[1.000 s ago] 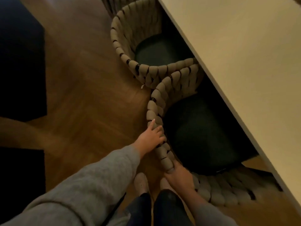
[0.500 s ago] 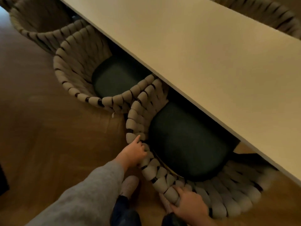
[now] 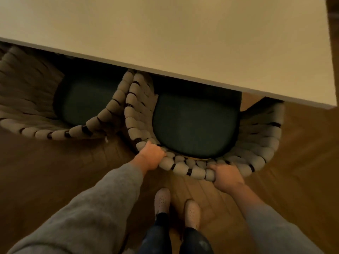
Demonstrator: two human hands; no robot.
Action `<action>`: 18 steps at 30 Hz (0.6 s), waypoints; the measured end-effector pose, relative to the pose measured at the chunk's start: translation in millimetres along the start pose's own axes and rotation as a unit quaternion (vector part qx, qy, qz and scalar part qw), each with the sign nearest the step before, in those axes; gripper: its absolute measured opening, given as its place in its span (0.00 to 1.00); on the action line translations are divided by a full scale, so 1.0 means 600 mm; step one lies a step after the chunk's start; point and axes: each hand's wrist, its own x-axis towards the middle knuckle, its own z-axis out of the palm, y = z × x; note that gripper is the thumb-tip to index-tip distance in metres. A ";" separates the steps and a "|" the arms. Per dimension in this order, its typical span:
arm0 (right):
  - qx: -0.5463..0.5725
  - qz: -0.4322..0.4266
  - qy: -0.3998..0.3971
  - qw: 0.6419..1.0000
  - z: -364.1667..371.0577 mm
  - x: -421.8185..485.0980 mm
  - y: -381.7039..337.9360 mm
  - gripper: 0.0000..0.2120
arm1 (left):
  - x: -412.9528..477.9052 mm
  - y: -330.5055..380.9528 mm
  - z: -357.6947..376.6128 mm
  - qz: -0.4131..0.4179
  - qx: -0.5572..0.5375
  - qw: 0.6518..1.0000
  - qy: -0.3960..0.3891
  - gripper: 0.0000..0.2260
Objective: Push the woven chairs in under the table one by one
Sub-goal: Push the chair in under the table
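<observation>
A woven chair with a dark green seat cushion stands straight in front of me, its front part under the pale table. My left hand grips the thick woven back rim at its left curve, fingers curled over the top. My right hand grips the same rim further right. A second woven chair sits to the left, also partly under the table, its arm touching the first chair's arm.
Wooden floor spreads on all sides. My two feet in light shoes stand just behind the chair. The table's right corner ends above the chair's right arm.
The view has swung round so I face the table squarely. Both hands have shifted along the rim and now curl over it, where the left hand only touched it before.
</observation>
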 end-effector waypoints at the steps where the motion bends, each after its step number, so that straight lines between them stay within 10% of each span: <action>1: 0.013 -0.001 0.003 1.000 0.001 -0.003 0.002 0.22 | -0.001 0.002 0.000 0.000 -0.001 1.000 -0.002 0.19; 18: 0.064 0.011 -0.015 0.998 0.106 -0.155 0.059 0.22 | -0.066 0.183 0.035 0.029 0.008 0.999 -0.028 0.16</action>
